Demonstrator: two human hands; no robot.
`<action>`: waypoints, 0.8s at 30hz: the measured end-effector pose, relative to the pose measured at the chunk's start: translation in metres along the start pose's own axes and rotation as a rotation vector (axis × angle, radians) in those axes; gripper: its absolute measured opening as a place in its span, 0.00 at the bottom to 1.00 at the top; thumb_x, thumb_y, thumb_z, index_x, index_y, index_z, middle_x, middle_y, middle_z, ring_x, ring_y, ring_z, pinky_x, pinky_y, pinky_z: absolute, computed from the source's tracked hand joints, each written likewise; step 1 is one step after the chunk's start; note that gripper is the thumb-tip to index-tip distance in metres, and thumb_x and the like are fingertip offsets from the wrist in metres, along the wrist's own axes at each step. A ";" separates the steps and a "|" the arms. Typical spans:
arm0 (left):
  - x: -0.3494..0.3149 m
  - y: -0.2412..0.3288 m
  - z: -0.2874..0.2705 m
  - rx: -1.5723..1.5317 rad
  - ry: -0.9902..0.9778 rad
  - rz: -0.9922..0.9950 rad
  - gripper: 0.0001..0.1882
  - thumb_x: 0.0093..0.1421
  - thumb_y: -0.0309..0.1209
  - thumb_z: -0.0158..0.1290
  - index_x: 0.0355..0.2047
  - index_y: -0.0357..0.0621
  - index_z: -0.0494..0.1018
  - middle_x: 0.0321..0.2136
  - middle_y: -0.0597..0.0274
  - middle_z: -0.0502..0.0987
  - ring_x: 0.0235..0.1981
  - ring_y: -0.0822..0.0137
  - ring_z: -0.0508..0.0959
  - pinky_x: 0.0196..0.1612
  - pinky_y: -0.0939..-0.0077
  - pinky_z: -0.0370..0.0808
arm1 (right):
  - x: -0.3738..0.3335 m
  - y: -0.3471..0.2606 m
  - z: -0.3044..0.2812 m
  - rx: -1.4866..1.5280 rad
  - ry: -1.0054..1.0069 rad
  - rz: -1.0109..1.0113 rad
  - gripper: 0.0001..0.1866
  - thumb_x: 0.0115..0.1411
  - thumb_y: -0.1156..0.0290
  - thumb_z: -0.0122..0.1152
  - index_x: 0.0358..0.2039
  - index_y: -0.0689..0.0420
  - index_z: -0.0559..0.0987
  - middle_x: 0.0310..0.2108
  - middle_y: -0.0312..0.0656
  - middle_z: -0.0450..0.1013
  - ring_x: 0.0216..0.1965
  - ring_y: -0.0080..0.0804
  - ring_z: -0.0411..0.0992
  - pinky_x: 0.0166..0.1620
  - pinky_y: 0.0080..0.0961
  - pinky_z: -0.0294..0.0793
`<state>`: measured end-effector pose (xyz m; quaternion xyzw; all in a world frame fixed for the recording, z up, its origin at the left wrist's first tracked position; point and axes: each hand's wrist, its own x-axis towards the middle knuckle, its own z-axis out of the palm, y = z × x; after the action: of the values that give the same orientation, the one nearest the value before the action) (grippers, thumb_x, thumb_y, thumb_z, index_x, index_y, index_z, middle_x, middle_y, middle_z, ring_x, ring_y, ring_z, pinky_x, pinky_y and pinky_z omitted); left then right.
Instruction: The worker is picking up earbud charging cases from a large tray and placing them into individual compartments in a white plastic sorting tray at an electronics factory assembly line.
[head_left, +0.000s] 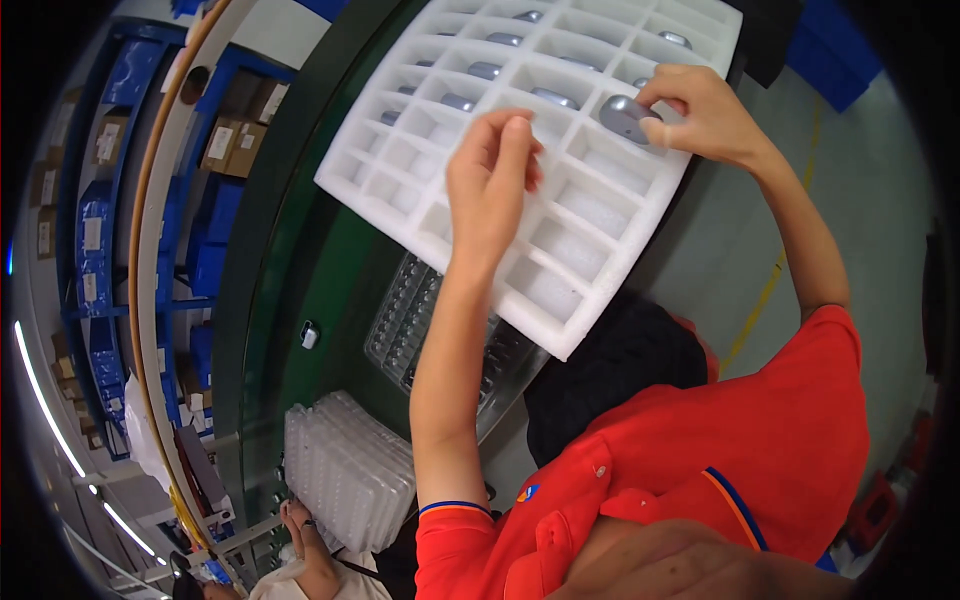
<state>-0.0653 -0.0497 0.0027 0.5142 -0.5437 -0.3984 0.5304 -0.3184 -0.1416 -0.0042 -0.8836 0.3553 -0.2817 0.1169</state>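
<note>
My right hand (700, 112) grips a glossy grey rounded case (626, 119) between thumb and fingers, just above the right side of a white foam tray (560, 335). Over the middle of the same tray hovers my left hand (490, 180). Its fingers are curled in with the thumb close against them, and whatever may lie inside is hidden. The tray is divided into many rectangular pockets. Several grey cases lie in its farther pockets, one of them a grey case (555, 98) between my hands. The pockets nearest me show bare foam.
Under the tray runs a green work surface (340, 270) with a small grey object (309, 334) on it. A clear plastic tray (400, 320) sits partly beneath. Stacked clear trays (350, 465) stand near another person (320, 570). Shelves with blue bins (95, 240) line the left.
</note>
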 end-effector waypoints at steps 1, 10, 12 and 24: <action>-0.010 0.004 -0.002 -0.081 -0.048 -0.081 0.20 0.73 0.42 0.45 0.47 0.35 0.74 0.29 0.62 0.76 0.22 0.76 0.72 0.27 0.81 0.70 | -0.001 -0.013 -0.008 0.106 0.034 -0.052 0.16 0.43 0.66 0.63 0.33 0.60 0.82 0.21 0.41 0.67 0.24 0.37 0.68 0.29 0.33 0.67; -0.116 0.010 -0.047 -0.740 -0.169 -0.186 0.25 0.70 0.40 0.50 0.60 0.36 0.66 0.52 0.56 0.74 0.51 0.68 0.75 0.50 0.74 0.75 | -0.013 -0.145 0.034 0.684 0.004 -0.214 0.27 0.40 0.69 0.68 0.46 0.57 0.83 0.22 0.36 0.69 0.25 0.26 0.68 0.30 0.21 0.66; -0.139 0.004 -0.047 -0.603 0.067 -0.026 0.27 0.68 0.36 0.54 0.62 0.34 0.63 0.51 0.55 0.74 0.52 0.68 0.75 0.53 0.73 0.74 | -0.021 -0.168 0.049 0.917 -0.083 -0.164 0.32 0.46 0.65 0.71 0.55 0.58 0.78 0.31 0.34 0.73 0.29 0.22 0.70 0.33 0.19 0.69; -0.253 -0.013 -0.095 -0.801 0.289 0.072 0.33 0.56 0.17 0.61 0.60 0.35 0.60 0.50 0.53 0.73 0.51 0.65 0.77 0.52 0.70 0.79 | -0.034 -0.263 0.127 1.048 0.061 -0.106 0.21 0.58 0.74 0.63 0.53 0.63 0.73 0.32 0.38 0.71 0.31 0.21 0.68 0.32 0.17 0.67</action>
<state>0.0069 0.2072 -0.0406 0.2986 -0.2837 -0.4833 0.7725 -0.1169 0.0727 -0.0144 -0.7149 0.1247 -0.4529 0.5179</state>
